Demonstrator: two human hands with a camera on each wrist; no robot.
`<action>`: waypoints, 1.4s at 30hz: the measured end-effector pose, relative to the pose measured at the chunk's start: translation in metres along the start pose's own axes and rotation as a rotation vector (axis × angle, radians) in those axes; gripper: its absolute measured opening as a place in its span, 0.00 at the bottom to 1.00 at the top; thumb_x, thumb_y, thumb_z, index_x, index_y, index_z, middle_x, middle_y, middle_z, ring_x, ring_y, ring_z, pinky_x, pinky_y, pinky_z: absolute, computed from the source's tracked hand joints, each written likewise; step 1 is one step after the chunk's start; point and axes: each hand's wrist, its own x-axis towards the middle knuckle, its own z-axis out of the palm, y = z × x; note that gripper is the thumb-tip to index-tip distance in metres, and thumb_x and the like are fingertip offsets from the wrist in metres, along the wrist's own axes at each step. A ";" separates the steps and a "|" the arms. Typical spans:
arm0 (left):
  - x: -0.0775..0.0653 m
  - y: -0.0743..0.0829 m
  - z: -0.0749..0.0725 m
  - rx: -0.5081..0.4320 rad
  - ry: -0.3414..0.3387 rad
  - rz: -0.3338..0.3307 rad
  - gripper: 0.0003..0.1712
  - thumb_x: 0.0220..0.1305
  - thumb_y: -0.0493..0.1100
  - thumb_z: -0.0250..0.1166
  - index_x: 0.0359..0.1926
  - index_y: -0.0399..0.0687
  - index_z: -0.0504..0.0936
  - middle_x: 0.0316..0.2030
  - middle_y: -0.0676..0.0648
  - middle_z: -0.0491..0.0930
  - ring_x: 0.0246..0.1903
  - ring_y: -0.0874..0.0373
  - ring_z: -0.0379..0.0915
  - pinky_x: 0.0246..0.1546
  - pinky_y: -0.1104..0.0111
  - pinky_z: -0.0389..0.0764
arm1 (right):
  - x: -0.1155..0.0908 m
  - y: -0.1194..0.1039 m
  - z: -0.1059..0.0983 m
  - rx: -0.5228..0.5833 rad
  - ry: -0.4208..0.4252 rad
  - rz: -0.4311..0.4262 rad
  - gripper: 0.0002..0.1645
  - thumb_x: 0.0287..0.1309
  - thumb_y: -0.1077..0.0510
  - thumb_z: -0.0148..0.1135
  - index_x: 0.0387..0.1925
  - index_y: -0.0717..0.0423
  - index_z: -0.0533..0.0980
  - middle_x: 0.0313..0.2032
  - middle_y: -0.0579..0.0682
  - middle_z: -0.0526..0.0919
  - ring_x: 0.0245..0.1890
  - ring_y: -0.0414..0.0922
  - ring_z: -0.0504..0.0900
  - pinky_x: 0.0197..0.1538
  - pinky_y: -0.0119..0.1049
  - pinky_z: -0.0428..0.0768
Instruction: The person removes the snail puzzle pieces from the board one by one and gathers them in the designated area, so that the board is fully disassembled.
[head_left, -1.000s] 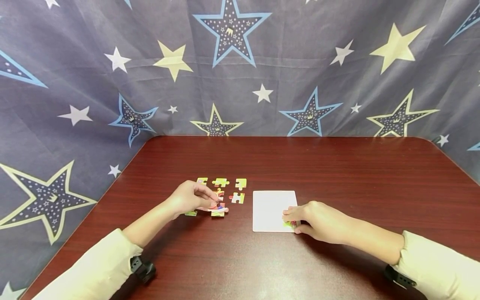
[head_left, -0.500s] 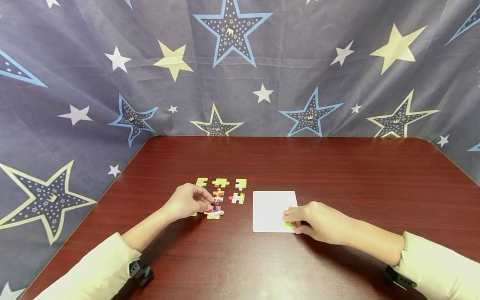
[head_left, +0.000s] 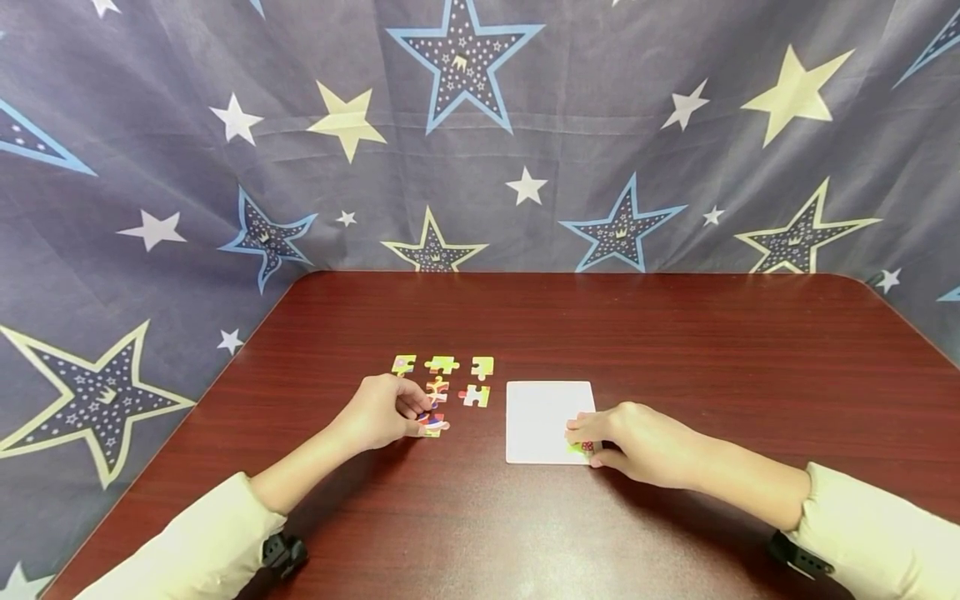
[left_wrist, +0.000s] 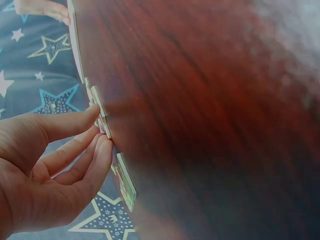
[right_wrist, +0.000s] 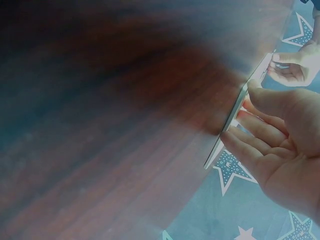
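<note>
In the head view my left hand pinches a jigsaw piece with red, blue and pink on it, low over the table. Directly behind that piece lies an orange and red piece, close to my fingertips. In the left wrist view the thumb and fingers are at the piece's edges. To the right, my right hand holds a green piece with red spots between thumb and fingers, at the near right corner of a white square board. Much of this piece is hidden by the fingers.
Behind the left hand several more jigsaw pieces lie apart: a corner one, a middle one, a right one and another below it. The brown table ends at a grey star-printed cloth.
My left hand has drawn slightly left and toward me, with the red and blue piece shifted left and lying flatter. The right hand and white board have stayed in place.
</note>
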 end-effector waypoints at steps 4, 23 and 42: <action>0.001 0.000 -0.001 0.015 -0.005 0.000 0.11 0.42 0.34 0.77 0.30 0.41 0.85 0.26 0.48 0.84 0.26 0.64 0.77 0.31 0.72 0.79 | 0.000 0.000 0.000 -0.002 -0.006 0.001 0.19 0.50 0.65 0.69 0.48 0.56 0.83 0.49 0.51 0.86 0.53 0.48 0.84 0.52 0.42 0.82; 0.034 0.060 0.014 -0.028 -0.095 0.123 0.12 0.46 0.36 0.75 0.35 0.40 0.85 0.32 0.44 0.87 0.30 0.62 0.81 0.34 0.74 0.80 | -0.004 0.001 0.001 -0.033 0.024 -0.029 0.19 0.51 0.63 0.70 0.48 0.56 0.82 0.49 0.50 0.86 0.51 0.45 0.84 0.49 0.38 0.83; 0.047 0.112 0.074 -0.075 -0.271 0.236 0.09 0.47 0.32 0.73 0.33 0.39 0.85 0.30 0.44 0.86 0.30 0.60 0.80 0.32 0.80 0.76 | 0.001 0.013 -0.006 -0.033 -0.033 0.093 0.32 0.50 0.48 0.71 0.54 0.62 0.77 0.59 0.62 0.78 0.62 0.57 0.75 0.58 0.49 0.77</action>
